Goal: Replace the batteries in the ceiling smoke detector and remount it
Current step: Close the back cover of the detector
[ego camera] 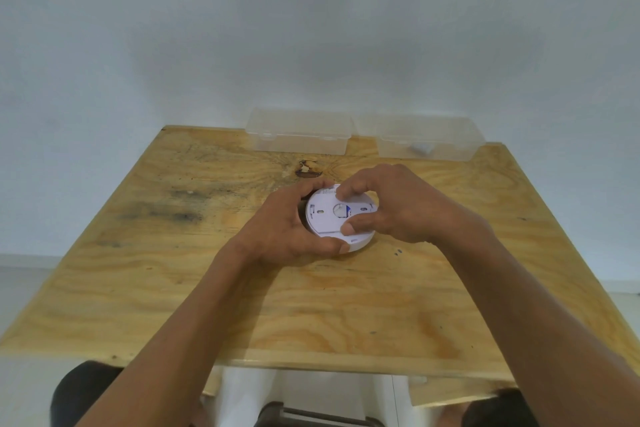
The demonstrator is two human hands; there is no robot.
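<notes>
— While the smoke detector [329,218] lies on the plywood table [173,288] near its middle, back face up, how do the hands sit on it?

— The left hand [280,229] wraps the left rim, fingers curled over the far edge and the thumb pressed along the near edge, closed on the housing. The right hand [398,208] comes in from the right; its fingertips [341,197] rest on the upper part of the back plate and its thumb presses the lower part, so the plate is pinched between them.

— What shows on the back?

— A round opening in the centre with a patch of blue at its right side, and small slots to either side. Print near the top edge is too blurred to read.

— Anything else on the table?

— Two clear plastic boxes at the far edge against the white wall: the left box [298,135] and the right box [429,142], side by side. The right one holds a small pale thing, unclear what. A dark knot [306,168] marks the wood just beyond the detector.
</notes>
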